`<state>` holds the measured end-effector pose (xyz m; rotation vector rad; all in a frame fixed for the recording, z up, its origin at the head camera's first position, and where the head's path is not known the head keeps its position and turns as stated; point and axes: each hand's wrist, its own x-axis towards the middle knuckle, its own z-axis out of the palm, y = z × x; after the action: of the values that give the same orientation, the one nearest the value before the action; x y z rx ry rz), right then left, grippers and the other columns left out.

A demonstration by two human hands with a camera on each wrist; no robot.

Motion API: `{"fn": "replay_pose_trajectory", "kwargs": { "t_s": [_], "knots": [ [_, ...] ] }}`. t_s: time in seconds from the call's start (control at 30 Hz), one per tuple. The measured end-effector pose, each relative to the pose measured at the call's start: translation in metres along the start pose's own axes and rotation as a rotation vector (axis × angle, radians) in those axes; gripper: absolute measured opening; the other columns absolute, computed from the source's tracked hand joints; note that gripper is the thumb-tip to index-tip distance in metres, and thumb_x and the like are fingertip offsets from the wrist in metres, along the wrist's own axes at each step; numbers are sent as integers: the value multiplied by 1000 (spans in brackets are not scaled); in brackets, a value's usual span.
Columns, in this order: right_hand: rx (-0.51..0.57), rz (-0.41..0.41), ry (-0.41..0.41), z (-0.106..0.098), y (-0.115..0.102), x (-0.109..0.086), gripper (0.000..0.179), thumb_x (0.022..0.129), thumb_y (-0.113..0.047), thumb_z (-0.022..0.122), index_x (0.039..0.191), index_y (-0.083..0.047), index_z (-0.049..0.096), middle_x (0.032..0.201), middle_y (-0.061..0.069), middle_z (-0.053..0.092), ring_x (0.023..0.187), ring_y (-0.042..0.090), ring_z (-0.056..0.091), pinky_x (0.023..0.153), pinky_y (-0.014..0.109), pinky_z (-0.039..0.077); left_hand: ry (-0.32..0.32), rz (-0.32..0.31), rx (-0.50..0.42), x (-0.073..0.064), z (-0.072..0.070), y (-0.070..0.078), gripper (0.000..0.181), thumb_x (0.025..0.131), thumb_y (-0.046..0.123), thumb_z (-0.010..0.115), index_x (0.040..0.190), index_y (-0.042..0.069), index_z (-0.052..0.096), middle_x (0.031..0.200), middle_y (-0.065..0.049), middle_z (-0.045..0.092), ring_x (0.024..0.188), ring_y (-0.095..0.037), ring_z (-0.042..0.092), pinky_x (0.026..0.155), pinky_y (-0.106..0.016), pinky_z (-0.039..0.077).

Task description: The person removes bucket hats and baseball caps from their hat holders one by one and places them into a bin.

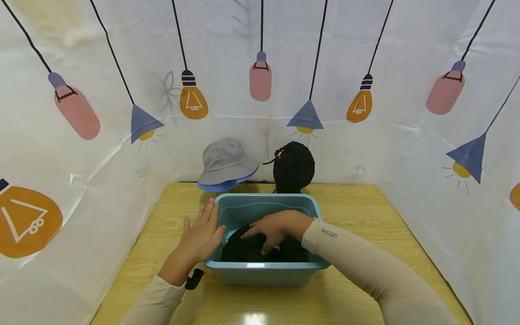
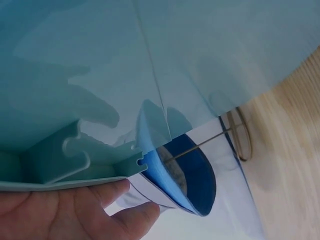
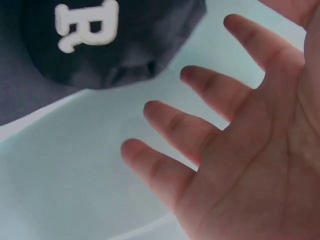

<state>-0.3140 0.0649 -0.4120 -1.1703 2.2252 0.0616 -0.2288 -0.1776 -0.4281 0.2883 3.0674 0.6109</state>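
A light blue plastic bin [image 1: 260,275] stands on the table, with dark cloth headwear [image 1: 243,248] inside it. Up close in the right wrist view, that dark cap [image 3: 125,65] carries a white letter R. Over it, inside the bin, my right hand [image 1: 280,228] reaches down with fingers spread; the right wrist view shows the fingers apart from the cap. Along the bin's left rim lies my left hand [image 1: 203,232], fingers straight. In the left wrist view its fingers [image 2: 112,192] rest against the rim's edge, not curled round it.
Behind the bin, a grey bucket hat [image 1: 227,160] with a blue underside sits on a wire stand [image 2: 242,135]. Right of it is a black cap [image 1: 294,167] with a small red detail. A white printed curtain [image 1: 260,135] surrounds the wooden table [image 1: 353,221].
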Motion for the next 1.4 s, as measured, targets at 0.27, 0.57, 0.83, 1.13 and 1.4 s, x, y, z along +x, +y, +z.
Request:
{"fn": "replay_pose_trajectory", "kwargs": {
  "t_s": [0.27, 0.57, 0.83, 1.13, 1.4],
  "knots": [
    [15, -21, 120, -18, 4, -17, 72, 98, -38, 72, 159, -47, 35, 170, 1, 31, 156, 25, 32, 124, 52, 31, 3, 3, -1, 0, 4, -1, 74, 109, 43, 40, 167, 6, 12, 175, -10, 0, 160, -42, 8, 116, -80, -3],
    [30, -59, 313, -34, 13, -35, 67, 101, -36, 68, 160, -42, 36, 169, -1, 34, 157, 23, 31, 124, 52, 32, -10, -7, 3, 1, 2, 0, 74, 109, 43, 39, 167, 7, 9, 175, -7, -3, 161, -40, 6, 116, -79, -5],
    [44, -28, 493, -45, 15, -49, 60, 101, -34, 68, 157, -31, 47, 169, 2, 33, 153, 28, 37, 121, 54, 36, -22, -5, 13, 2, 2, -1, 75, 109, 44, 39, 167, 8, 9, 175, -7, -4, 160, -41, 5, 116, -80, -5],
    [23, 67, 623, -53, 32, -60, 61, 102, -34, 66, 159, -32, 44, 173, 1, 22, 157, 28, 29, 123, 53, 33, -21, -14, 6, 1, 2, -1, 75, 109, 44, 39, 167, 8, 8, 175, -6, -5, 160, -41, 3, 117, -79, -6],
    [26, 151, 771, -57, 56, -62, 61, 103, -37, 63, 160, -32, 41, 174, 3, 16, 160, 34, 17, 124, 65, 21, -16, -8, 20, 2, 2, 0, 75, 109, 43, 40, 167, 8, 8, 175, -7, -4, 160, -41, 4, 117, -79, -5]
  ]
}}
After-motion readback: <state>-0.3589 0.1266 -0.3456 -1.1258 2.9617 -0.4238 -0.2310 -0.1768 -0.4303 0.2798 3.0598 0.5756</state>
